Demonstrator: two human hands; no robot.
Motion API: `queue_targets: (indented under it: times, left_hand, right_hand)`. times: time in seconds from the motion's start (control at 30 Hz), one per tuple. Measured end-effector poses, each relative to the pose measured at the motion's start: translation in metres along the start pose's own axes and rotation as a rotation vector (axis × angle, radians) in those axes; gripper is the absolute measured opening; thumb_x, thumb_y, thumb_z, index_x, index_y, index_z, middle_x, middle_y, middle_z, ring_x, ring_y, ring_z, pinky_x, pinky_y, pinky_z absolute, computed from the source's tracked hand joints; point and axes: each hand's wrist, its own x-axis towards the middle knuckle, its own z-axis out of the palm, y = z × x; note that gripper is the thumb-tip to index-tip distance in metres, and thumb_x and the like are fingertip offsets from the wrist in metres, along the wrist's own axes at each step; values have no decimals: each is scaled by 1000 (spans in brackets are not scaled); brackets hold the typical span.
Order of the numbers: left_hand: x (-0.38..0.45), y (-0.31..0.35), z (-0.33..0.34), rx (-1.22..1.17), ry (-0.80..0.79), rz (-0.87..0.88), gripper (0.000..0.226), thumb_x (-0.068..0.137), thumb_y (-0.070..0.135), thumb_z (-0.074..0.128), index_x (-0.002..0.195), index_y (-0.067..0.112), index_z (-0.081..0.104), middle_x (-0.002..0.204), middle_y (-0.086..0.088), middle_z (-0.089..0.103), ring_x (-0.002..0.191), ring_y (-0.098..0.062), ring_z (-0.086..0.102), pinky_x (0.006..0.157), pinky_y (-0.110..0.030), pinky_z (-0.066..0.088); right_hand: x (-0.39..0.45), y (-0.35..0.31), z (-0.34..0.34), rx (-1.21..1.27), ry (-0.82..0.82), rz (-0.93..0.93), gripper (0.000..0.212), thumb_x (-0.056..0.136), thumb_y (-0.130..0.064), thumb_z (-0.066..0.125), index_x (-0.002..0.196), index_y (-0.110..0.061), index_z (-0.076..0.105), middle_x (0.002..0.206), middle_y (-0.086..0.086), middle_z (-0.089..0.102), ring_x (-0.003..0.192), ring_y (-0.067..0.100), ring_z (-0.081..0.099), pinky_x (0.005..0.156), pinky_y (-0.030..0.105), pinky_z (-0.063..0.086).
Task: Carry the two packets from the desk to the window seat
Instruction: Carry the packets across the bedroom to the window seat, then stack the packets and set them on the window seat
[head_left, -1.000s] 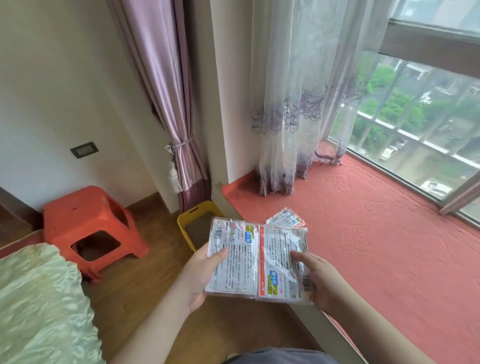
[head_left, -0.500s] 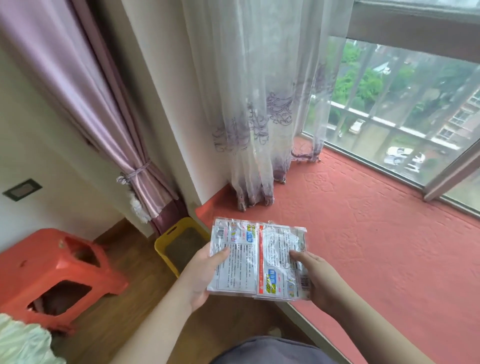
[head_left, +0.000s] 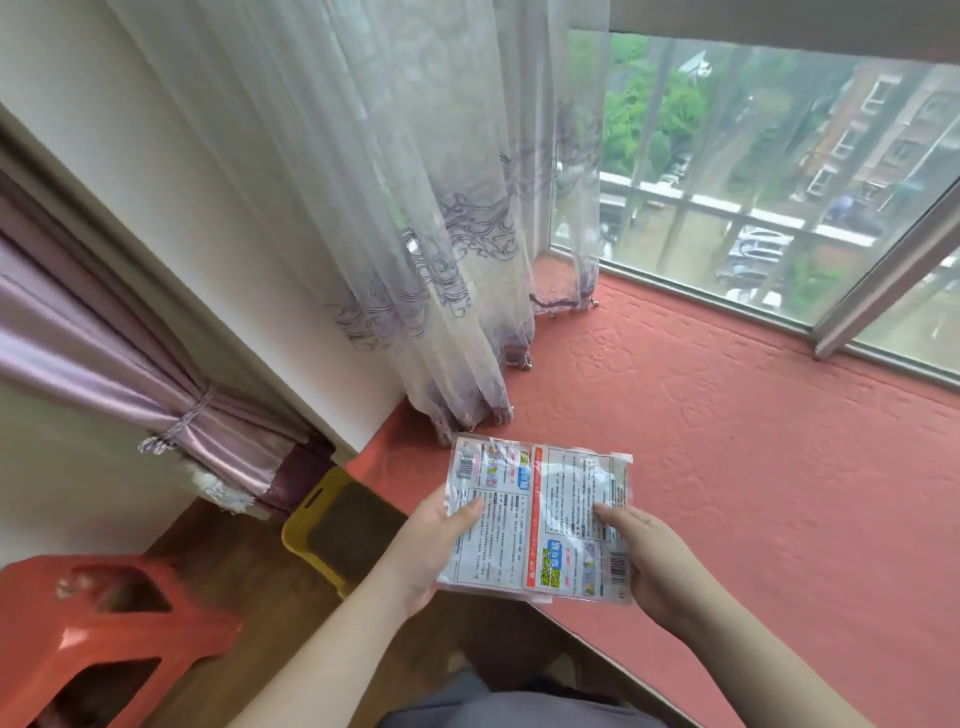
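Note:
Two flat printed plastic packets lie side by side and overlapping, held level over the front edge of the red window seat (head_left: 753, 467). My left hand (head_left: 431, 551) grips the left packet (head_left: 488, 514) with the thumb on top. The right packet (head_left: 576, 519), which has a red stripe, is gripped by my right hand (head_left: 649, 561) at its right side. The packets hang just above the seat's near-left corner, and I cannot tell whether they touch it.
A sheer white curtain (head_left: 415, 234) hangs onto the seat's far-left corner. The window glass (head_left: 753, 182) runs along the seat's far side. On the wooden floor to the left stand a yellow bin (head_left: 332, 525) and an orange plastic stool (head_left: 104, 634). A tied purple curtain (head_left: 156, 395) hangs left.
I have come closer to the window seat and the view has turned right. Both hands keep the same hold. A small packet seen on the seat earlier is now out of sight.

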Motion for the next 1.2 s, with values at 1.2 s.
queue_targets:
  times: [1.2]
  left_hand:
    - [191,-25,-48,165,-531,-329,37,95,33,59,132,30,52,124,-2,74,113,-27,70,89,-42,60]
  right_hand:
    - [112,55,75,17,360,-66,38,95,-17,64,129,-29,52,121,-4,73,103,12,73,91,40,60]
